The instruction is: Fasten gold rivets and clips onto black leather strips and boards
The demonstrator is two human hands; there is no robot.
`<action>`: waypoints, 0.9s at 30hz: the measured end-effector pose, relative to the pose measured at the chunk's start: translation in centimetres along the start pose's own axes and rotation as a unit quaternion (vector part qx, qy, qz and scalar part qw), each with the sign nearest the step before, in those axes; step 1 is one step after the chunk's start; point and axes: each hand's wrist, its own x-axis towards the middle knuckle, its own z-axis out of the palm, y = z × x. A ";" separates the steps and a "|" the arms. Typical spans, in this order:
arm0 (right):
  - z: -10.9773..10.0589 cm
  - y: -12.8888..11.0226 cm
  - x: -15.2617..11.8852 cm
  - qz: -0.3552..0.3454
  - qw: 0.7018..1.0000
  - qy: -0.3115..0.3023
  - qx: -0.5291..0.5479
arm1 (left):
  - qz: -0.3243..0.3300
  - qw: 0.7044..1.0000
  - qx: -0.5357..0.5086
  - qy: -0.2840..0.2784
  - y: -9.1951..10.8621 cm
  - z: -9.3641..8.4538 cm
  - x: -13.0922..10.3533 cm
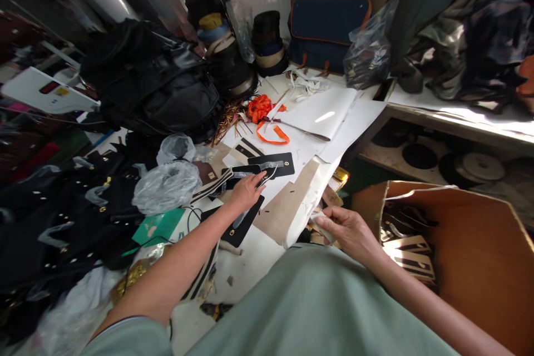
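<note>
My left hand (247, 192) reaches over the worktable with its fingers curled together at a dark, white-edged strip (270, 176). What exactly lies between those fingertips is hard to make out. Around it are flat black pieces with small metal fittings, one black piece (287, 163) just beyond the fingers and another black piece (246, 222) below the wrist. A black-and-white striped strap (212, 186) lies to the left. By the table's near right edge, my right hand (348, 231) is closed on a small pale flat piece (324, 226), gripped between thumb and fingers.
An open cardboard box (471, 222) with flat pieces inside stands at right. Orange ribbon (262, 108) and white sheets (321, 114) lie farther back. A black bag (146, 78), clear plastic bags (167, 186) and a green packet (158, 226) crowd the left. A blue case (329, 25) stands behind.
</note>
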 end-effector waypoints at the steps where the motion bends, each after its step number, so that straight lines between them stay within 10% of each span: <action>1: 0.0 -0.3 0.1 -0.002 1.000 0.007 0.002 | 0.002 1.000 -0.020 0.005 1.2 -0.8 -0.3; 12: -1.2 -1.9 0.7 -0.062 0.997 0.043 0.010 | -0.029 0.904 -0.425 -0.022 15.5 -4.6 -2.3; 27: -3.2 -1.7 -0.1 -0.048 0.994 0.102 -0.016 | 0.017 0.893 -0.446 -0.054 20.6 -5.8 -1.9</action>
